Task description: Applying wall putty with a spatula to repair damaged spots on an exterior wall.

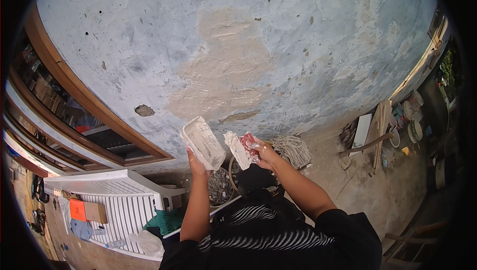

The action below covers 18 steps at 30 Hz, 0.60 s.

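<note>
My left hand (198,163) grips a rectangular tub (204,143) by its side; whitish plaster coats the tub's inside. Just to the right, my right hand (266,154) is closed around a scraper (237,149). White plaster covers its blade, and red shows near my fingers. Tub and scraper are a short gap apart. Both are held up before a pale blue, worn wall (313,61). On that wall a beige plaster patch (223,66) spreads upward, with a bare strip (240,116) along its lower edge.
A hole (144,110) marks the wall at left, near a wooden window frame (94,103). A white slatted bench (124,183) bearing boxes and bottles stands lower left. Coiled rope (293,152) lies below the wall. Planks (380,121) and buckets (414,132) are at right.
</note>
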Each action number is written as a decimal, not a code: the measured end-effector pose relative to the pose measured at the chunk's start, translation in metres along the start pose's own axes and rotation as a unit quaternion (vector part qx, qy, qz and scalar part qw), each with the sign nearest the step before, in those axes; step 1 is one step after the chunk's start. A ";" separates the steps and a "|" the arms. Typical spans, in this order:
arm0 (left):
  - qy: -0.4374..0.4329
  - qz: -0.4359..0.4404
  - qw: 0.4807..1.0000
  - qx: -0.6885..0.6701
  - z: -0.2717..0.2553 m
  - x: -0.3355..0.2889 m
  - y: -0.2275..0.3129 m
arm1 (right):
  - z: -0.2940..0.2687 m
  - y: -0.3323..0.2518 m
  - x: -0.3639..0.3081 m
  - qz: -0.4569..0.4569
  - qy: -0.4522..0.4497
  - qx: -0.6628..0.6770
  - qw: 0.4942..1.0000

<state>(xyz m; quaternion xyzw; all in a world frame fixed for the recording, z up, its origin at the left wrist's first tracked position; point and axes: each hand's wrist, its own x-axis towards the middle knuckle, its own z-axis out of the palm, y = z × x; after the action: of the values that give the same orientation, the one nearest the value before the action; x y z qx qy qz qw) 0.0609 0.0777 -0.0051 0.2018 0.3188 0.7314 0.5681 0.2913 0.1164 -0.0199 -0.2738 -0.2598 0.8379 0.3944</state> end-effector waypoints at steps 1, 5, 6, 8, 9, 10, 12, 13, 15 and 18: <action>0.027 0.006 1.000 -0.014 -0.001 -0.001 0.002 | -0.012 0.002 0.002 -0.001 0.000 -0.001 1.000; 0.087 0.013 0.995 -0.049 -0.012 -0.010 0.017 | -0.014 0.003 0.009 -0.073 0.172 0.039 0.982; 0.094 0.020 0.994 -0.044 -0.017 -0.011 0.018 | -0.021 0.004 0.010 -0.080 0.183 0.000 0.980; 0.091 0.019 0.994 -0.049 -0.024 -0.015 0.022 | -0.029 0.006 0.019 -0.088 0.193 -0.037 0.977; 0.090 0.017 0.994 -0.053 -0.027 -0.018 0.024 | -0.030 0.006 0.026 -0.081 0.236 -0.048 0.967; 0.097 0.020 0.993 -0.059 -0.032 -0.018 0.023 | -0.031 0.007 0.033 -0.073 0.279 -0.058 0.956; 0.098 0.024 0.993 -0.055 -0.046 -0.021 0.021 | -0.034 0.013 0.053 -0.100 0.291 -0.047 0.950; 0.100 0.025 0.993 -0.052 -0.052 -0.022 0.020 | -0.035 0.014 0.061 -0.127 0.306 -0.036 0.943; 0.112 0.028 0.992 -0.047 -0.057 -0.027 0.019 | -0.023 0.014 0.071 -0.127 0.332 -0.034 0.934; 0.123 0.031 0.991 -0.041 -0.071 -0.032 0.018 | -0.011 0.016 0.083 -0.137 0.359 -0.005 0.923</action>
<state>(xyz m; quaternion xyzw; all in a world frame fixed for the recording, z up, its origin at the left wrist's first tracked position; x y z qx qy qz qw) 0.0104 0.0271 -0.0409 0.0965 0.3498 0.7804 0.5092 0.2453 0.1770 -0.0593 -0.5198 -0.1401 0.6200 0.5708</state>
